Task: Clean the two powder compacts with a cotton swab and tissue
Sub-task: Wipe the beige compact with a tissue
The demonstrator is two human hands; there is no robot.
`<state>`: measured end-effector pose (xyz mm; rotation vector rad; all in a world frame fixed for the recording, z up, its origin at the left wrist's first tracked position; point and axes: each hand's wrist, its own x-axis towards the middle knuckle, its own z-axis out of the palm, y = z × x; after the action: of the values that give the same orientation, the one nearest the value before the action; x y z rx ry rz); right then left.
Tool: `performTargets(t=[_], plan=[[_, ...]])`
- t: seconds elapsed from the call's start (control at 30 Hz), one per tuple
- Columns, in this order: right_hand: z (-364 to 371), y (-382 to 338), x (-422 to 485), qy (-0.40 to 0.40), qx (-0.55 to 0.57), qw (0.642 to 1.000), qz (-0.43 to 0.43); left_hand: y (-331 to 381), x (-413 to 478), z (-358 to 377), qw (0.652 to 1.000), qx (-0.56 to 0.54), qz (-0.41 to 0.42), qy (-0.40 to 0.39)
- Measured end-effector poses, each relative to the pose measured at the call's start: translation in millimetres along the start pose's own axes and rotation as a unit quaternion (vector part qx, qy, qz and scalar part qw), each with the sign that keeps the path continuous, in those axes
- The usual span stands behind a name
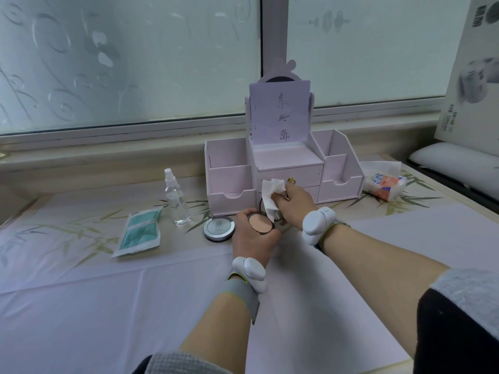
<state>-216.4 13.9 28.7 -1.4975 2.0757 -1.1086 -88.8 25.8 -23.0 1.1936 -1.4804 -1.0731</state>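
Table (108, 306): covered with a pale cloth and a bamboo-print mat; everything listed below is set on or held over it.
Organiser (229, 155): pink, with drawers and open side compartments; placed at the back of the table, against the window sill.
Left hand (252, 238): curled around the open compact from below and from the side.
Right hand (294, 203): closed on the tissue, which is pinched between thumb and fingers.
Green packet (141, 230): laid flat, to the left of the spray bottle.
Tissue pack (384, 184): laid to the right of the organiser, one sheet pulled up.
Spray bottle (176, 202): clear, stood upright.
Closed compact (219, 228): silver-lidded, laid flat just left of the left hand.
Open compact (260, 224): held in front of the organiser, beige powder faced upward, lid raised.
Tissue (271, 194): white, crumpled, pressed against the raised lid.
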Motion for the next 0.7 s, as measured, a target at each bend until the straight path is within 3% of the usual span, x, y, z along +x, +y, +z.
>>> performTargets(t=[0.43,0.7], plan=[[-1.8,5.8,7.5,-0.098,0.026,0.995,-0.016,5.6,-1.8,-1.4,0.999,-0.028,-0.027,0.015],[9.1,1.4,5.2,-0.030,0.046,0.998,0.013,7.2,-1.7,-1.1,0.999,-0.030,-0.034,0.000]])
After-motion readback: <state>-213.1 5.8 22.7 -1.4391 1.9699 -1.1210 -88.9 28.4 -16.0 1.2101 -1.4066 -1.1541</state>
